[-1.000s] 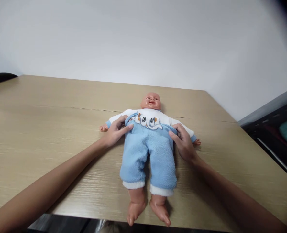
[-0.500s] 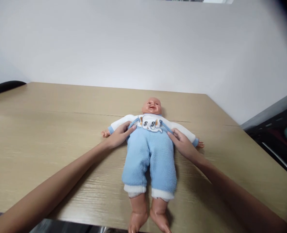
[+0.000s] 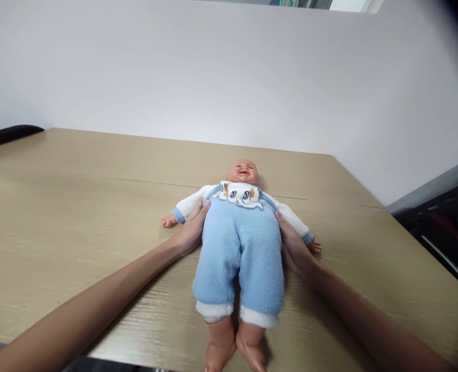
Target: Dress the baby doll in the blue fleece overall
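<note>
On its back on the wooden table (image 3: 108, 217) lies a baby doll (image 3: 239, 227), head away from me and bare feet toward me. It wears a white top and fuzzy light blue overalls with an elephant face (image 3: 239, 195) on the chest. My left hand (image 3: 195, 225) holds the left side of the torso, thumb on the blue cloth and fingers partly hidden behind the doll's sleeve and body. Against the right side of the torso my right hand (image 3: 293, 240) grips the doll too, its fingertips largely hidden under the body.
A white wall (image 3: 167, 72) rises behind the table. At the far left a black curved object (image 3: 12, 135) shows by the table corner. Dark shelving (image 3: 438, 232) stands beyond the table's right edge.
Both hands have gone from pinching the overalls near the chest to lying lower along the torso's sides, with fingers reaching around and under it. The doll's arms have shifted slightly.
</note>
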### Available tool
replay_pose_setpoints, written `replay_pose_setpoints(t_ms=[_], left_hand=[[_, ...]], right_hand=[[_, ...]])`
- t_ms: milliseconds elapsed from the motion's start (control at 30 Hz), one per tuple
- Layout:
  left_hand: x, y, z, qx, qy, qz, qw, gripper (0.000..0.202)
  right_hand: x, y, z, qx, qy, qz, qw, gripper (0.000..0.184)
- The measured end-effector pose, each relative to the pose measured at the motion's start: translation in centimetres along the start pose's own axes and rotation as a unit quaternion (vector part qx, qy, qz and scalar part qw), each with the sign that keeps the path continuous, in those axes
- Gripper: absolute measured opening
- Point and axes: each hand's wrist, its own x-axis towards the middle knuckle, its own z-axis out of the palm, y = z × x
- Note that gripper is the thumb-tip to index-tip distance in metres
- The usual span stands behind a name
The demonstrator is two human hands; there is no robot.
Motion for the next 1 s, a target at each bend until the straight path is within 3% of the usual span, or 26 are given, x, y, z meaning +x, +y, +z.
replay_pose_setpoints(t_ms=[100, 200, 467, 633, 800, 1000], left_hand=[[0.3, -0.2, 0.2, -0.092, 0.006, -0.02, 0.996, 0.071], [0.6, 0.0, -0.2, -0.115, -0.033, 0.026, 0.992, 0.057], [1.5, 0.9, -2.9, 0.027, -0.11, 0.085, 0.99, 0.038], [1.3, 1.4, -3.3, 0.043, -0.107, 0.096, 0.989, 0.028], [1.2, 1.6, -3.3, 0.062, -0.097, 0.104, 0.988, 0.019], [1.6, 0.5, -3.6, 0.046, -0.116, 0.109, 0.986, 0.026]], right_hand=[[0.7, 0.1, -0.5, -0.041, 0.014, -0.052, 0.998, 0.052], [1.2, 0.1, -0.8, -0.083, 0.045, -0.096, 0.991, 0.055], [2.1, 0.4, -1.8, -0.106, 0.01, -0.13, 0.986, 0.053], [2.6, 0.7, -2.6, -0.153, 0.006, -0.131, 0.98, 0.054], [1.7, 0.1, -2.4, -0.27, 0.034, -0.17, 0.947, 0.058], [0.7, -0.4, -1.8, -0.345, 0.04, -0.212, 0.913, 0.048]])
